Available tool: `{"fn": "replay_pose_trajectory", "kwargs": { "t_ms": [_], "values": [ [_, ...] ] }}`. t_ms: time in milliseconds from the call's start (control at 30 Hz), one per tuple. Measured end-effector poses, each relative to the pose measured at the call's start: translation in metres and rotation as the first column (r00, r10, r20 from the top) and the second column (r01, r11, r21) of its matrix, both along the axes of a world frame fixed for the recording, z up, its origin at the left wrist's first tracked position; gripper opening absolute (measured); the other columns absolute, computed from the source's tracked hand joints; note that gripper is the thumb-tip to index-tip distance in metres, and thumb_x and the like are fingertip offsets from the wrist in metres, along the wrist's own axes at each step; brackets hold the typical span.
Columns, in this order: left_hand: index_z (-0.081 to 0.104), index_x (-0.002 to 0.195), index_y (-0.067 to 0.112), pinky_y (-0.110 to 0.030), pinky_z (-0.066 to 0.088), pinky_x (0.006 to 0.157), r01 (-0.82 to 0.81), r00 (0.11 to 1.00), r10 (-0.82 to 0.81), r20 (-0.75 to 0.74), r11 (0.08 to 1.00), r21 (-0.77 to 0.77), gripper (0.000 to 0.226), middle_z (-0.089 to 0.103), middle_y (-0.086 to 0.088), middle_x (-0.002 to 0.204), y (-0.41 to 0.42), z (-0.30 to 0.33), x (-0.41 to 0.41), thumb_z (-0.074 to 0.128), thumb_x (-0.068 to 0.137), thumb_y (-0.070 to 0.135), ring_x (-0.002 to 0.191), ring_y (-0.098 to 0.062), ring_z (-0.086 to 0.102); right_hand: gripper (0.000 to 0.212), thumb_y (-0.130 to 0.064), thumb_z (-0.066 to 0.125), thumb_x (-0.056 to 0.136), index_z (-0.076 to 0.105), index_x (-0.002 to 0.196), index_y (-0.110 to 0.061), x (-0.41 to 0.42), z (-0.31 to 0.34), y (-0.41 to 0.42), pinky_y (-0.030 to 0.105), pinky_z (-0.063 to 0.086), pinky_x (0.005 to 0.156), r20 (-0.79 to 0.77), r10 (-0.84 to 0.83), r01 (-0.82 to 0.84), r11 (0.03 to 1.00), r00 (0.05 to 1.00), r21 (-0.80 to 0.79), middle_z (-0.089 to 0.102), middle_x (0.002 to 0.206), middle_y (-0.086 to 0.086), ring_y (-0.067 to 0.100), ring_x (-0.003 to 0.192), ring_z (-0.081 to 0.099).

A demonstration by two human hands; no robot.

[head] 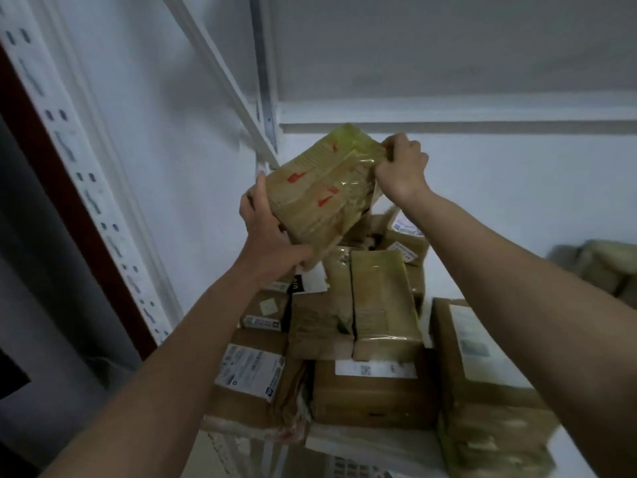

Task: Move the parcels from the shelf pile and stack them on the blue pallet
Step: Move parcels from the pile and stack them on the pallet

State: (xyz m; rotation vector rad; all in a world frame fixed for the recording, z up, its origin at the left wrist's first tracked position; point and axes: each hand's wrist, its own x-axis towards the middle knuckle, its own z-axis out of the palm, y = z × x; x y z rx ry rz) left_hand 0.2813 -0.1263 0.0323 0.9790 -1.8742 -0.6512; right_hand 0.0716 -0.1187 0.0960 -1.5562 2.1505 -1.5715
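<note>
Both forearms reach up from the bottom corners. Left hand (267, 232) grips the parcel's (324, 188) lower left edge, right hand (401, 167) pinches its upper right corner, tilted mid-frame above the pile (358, 339) on the shelf (444, 281). Open wall behind. Labels blurred; right boxes cut off.

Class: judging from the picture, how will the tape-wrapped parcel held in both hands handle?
The parcel probably stays stiff: its edges look straight. Its glossy tape may be slippery. Left hand and right hand both grip it, perhaps for weight.
</note>
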Motion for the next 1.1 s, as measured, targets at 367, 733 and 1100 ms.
{"fn": "replay_pose_trajectory", "kwargs": {
  "t_ms": [367, 733, 1100],
  "values": [
    [0.010, 0.147, 0.043, -0.025, 0.050, 0.085, 0.306, 0.943, -0.288, -0.166, 0.947, 0.095, 0.114, 0.033, 0.002, 0.142, 0.045, 0.018, -0.106, 0.071, 0.066, -0.009, 0.122, -0.015, 0.042, 0.010, -0.011, 0.043, 0.086, 0.034, 0.085, -0.016, -0.105, -0.010, 0.124, 0.032, 0.039, 0.057, 0.277, -0.142, 0.199, 0.961, 0.950, -0.192, 0.042, 0.077, -0.003, 0.015, 0.070, 0.043],
    [0.029, 0.142, 0.044, -0.026, 0.051, 0.066, 0.707, 0.704, -0.607, -0.369, 0.648, 0.284, 0.107, 0.044, 0.003, 0.135, 0.163, 0.017, -0.239, 0.055, 0.053, -0.009, 0.121, -0.020, 0.049, 0.018, -0.025, 0.055, 0.087, 0.042, 0.080, -0.016, -0.225, -0.008, 0.318, 0.037, 0.040, 0.069, 0.422, -0.194, 0.249, 0.965, 0.885, -0.078, 0.048, 0.086, 0.010, 0.023, 0.080, 0.049],
    [0.020, 0.148, 0.040, -0.020, 0.049, 0.063, 0.794, 0.604, -0.697, -0.387, 0.482, 0.371, 0.110, 0.049, 0.010, 0.129, 0.289, -0.008, -0.364, 0.047, 0.054, -0.010, 0.104, -0.013, 0.058, 0.050, -0.031, 0.051, 0.092, 0.030, 0.137, -0.023, -0.320, -0.038, 0.478, 0.045, 0.056, 0.081, 0.618, -0.228, 0.268, 0.963, 0.752, 0.029, 0.056, 0.109, 0.011, 0.028, 0.090, 0.064]
  ]
}}
